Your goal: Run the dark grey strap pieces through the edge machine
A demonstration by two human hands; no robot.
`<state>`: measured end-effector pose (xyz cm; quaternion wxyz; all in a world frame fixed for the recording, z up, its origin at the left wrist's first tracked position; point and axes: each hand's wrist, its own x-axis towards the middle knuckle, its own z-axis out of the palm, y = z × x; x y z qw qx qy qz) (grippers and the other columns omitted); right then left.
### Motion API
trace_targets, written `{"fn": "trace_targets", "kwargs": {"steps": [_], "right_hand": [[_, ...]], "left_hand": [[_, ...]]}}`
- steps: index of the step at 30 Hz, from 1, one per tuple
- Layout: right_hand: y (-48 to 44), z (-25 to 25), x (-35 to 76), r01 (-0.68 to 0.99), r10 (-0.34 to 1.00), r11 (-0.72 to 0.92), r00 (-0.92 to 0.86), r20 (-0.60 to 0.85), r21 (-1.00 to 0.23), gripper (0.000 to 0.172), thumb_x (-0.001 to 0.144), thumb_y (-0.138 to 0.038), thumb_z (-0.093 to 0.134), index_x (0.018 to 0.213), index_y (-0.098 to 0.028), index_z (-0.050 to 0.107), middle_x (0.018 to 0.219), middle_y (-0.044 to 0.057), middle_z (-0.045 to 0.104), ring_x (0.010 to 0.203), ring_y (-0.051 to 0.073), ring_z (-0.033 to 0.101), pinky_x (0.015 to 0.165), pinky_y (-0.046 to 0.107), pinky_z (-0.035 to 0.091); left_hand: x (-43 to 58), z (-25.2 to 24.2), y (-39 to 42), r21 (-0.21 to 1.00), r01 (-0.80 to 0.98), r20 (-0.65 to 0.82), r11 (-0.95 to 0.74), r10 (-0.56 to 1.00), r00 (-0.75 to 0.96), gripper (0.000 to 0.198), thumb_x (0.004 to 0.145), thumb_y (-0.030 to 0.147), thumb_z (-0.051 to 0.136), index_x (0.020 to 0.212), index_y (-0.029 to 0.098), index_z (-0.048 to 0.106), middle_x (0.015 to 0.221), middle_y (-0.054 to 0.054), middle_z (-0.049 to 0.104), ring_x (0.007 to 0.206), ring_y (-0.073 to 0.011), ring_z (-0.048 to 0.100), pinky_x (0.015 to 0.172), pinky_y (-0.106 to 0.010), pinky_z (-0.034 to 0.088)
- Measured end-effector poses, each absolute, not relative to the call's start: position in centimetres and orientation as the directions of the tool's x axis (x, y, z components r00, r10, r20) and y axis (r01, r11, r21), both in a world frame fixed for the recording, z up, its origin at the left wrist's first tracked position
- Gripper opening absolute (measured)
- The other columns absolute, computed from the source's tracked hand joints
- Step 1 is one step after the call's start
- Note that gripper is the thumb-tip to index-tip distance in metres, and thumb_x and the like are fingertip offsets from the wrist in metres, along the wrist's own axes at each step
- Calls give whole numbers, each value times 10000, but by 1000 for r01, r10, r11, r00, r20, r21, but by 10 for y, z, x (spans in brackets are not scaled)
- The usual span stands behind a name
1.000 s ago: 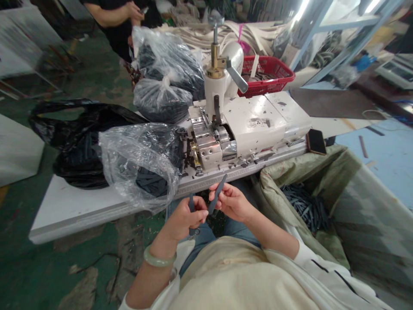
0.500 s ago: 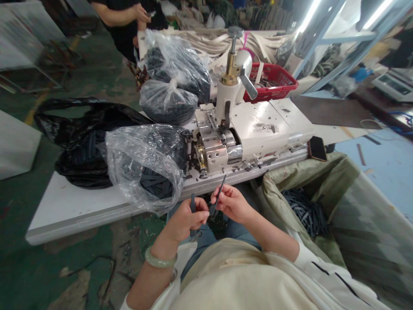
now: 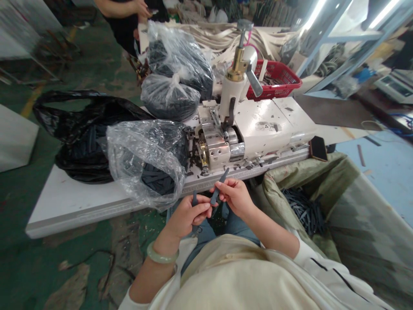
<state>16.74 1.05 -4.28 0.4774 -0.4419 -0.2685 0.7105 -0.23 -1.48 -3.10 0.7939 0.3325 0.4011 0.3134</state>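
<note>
Between thumb and fingers, my right hand (image 3: 235, 194) pinches a short dark grey strip (image 3: 219, 187), tilted with its narrow end up toward the machine. My left hand (image 3: 191, 214) is closed around another dark strip (image 3: 194, 198), whose end sticks up above the fingers. The two hands are close together over my lap, in front of the table edge. Just beyond them stands a cream bench machine (image 3: 274, 125) with metal rollers (image 3: 222, 148) and an upright post. To its left, an open clear plastic bag (image 3: 145, 159) holds dark strips (image 3: 158, 177).
An open black bag (image 3: 87, 165) of strips lies at left, tied clear bags (image 3: 171, 94) behind it. A cloth-lined bin (image 3: 337, 172) holding strips (image 3: 305, 211) stands at right. A phone (image 3: 318, 148) and a red basket (image 3: 282, 91) are nearby. Another person's arm (image 3: 121, 7) shows at the back.
My right hand has turned its strip so that more of the flat face shows, and raised it slightly. The left fingers have come closer to that strip's lower end.
</note>
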Motion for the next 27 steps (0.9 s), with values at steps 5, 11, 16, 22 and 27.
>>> {"fn": "trace_targets", "kwargs": {"steps": [5,11,16,22,27], "right_hand": [[9,-42,168,-447,914,-404,-168,-369,-798,333,688,-337,785,548,-149,547,665,49,728,386,40,503,371,144,363],[7,-44,168,-470,895,-446,-220,-388,-762,323,674,-341,794,571,-141,562,706,59,736,396,37,496,374,145,363],[5,-47,167,-483,886,-464,-273,-376,-743,265,701,-344,774,641,-133,625,731,54,731,399,27,466,374,146,326],[18,-43,171,-456,916,-392,-277,-292,-799,259,777,-394,693,764,-135,684,562,-6,620,396,37,375,380,177,236],[63,-28,181,-412,975,-222,-109,-194,-883,303,754,-431,688,685,-142,628,409,-75,409,374,35,272,390,198,148]], "left_hand": [[1,-33,-15,799,-209,-433,564,781,450,188,752,290,690,755,103,687,538,-3,591,342,2,283,358,-163,118],[3,-35,-16,796,-202,-438,570,774,458,165,732,262,679,696,100,675,511,-14,600,330,2,270,356,-162,118],[5,-39,-17,801,-185,-437,569,768,469,169,721,247,668,628,108,645,512,-25,606,340,-4,283,360,-166,130],[11,-38,-17,809,-158,-442,566,763,471,167,714,239,646,781,101,713,537,-21,605,339,-8,275,362,-179,125],[12,-36,-16,796,-158,-466,584,759,454,208,712,232,635,844,98,726,551,-12,590,348,-3,255,369,-185,108]]}}
